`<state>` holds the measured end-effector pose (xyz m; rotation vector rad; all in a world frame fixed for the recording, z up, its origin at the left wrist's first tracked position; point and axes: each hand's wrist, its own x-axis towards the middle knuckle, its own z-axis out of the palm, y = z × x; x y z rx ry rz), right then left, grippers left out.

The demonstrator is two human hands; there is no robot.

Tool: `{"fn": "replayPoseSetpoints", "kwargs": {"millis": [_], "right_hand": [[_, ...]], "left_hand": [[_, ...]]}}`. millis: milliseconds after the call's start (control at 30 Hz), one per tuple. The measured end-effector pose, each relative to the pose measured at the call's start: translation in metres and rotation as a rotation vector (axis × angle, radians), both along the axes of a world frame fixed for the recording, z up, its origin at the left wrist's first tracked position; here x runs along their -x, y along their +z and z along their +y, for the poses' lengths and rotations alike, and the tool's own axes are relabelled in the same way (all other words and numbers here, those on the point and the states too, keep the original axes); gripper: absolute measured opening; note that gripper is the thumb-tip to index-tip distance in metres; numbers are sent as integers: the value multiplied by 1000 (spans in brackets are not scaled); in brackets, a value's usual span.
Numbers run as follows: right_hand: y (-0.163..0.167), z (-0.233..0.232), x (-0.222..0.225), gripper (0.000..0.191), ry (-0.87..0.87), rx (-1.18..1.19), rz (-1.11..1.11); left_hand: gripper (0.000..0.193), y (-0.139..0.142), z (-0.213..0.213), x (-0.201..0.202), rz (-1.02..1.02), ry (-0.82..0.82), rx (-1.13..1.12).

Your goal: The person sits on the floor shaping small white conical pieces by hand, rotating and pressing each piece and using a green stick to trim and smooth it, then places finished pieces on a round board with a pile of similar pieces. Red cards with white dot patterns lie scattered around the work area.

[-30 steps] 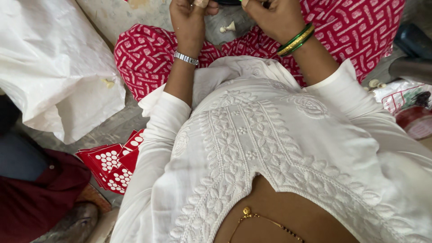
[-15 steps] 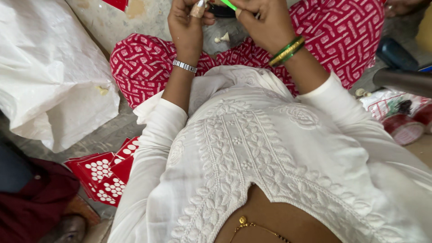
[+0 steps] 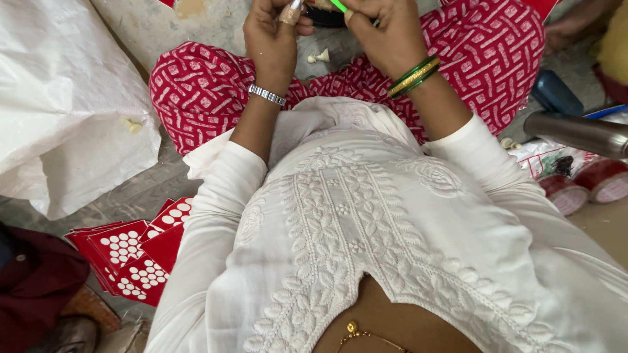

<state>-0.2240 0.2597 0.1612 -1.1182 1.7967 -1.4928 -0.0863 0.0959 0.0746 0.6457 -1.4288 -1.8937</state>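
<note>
The person sits cross-legged on the floor (image 3: pixel 216 26), seen from above, in a white embroidered tunic (image 3: pixel 353 216) and red patterned trousers (image 3: pixel 196 91). Both hands are raised at the top edge of the view, close together.

Left hand (image 3: pixel 271 33): fingers curled, grip closed with thumb and fingertips pinched on a small pale piece (image 3: pixel 291 12); what the piece is cannot be told. A silver bracelet (image 3: pixel 266 95) sits on that wrist.

Right hand (image 3: pixel 386 33): grip closed on a thin green stick (image 3: pixel 338 5), which slants up and leaves the view at the top; its far end is cut off. Green and gold bangles (image 3: pixel 412 76) sit on that wrist. The stick lies between the two hands, above the lap. A dark object (image 3: pixel 325 17) lies just behind the hands, mostly hidden.

A small white scrap (image 3: pixel 319 57) lies on the floor between the knees, below the hands.

To the left, a large white sack (image 3: pixel 65 104) rests on the floor. Near the left elbow lies a stack of red cards (image 3: pixel 131 258) bearing white dots, partly under the sleeve. To the right, a metal cylinder (image 3: pixel 575 133) lies over a printed wrapper, with two red-edged tape rolls (image 3: pixel 585 186) beside it and a dark blue item (image 3: pixel 555 93) behind. Another person's hand (image 3: pixel 569 29) shows at the top right, well apart.
</note>
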Motion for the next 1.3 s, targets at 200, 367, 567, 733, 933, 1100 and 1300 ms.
{"fn": "replayPoseSetpoints", "kwargs": {"millis": [200, 367, 567, 733, 933, 1100, 1300], "right_hand": [[9, 1, -3, 34, -30, -56, -136], [19, -3, -3, 30, -20, -81, 96], [-1, -10, -1, 9, -49, -93, -4], [-17, -4, 12, 21, -117, -30, -94], [-4, 0, 14, 16, -128, 72, -17], [-2, 3, -8, 28, -135, 66, -111], [-7, 9, -24, 34, -65, 81, -26]], "left_hand": [[5, 4, -1, 0, -27, -15, 34], [5, 6, -3, -2, -30, -22, 55], [6, 5, -2, -1, -41, -11, 37], [7, 8, -7, -10, 25, -77, -67], [25, 7, -15, -25, 107, -48, -157], [23, -5, -17, -34, 50, -16, -137], [17, -18, -18, -36, 42, 38, -156]]}}
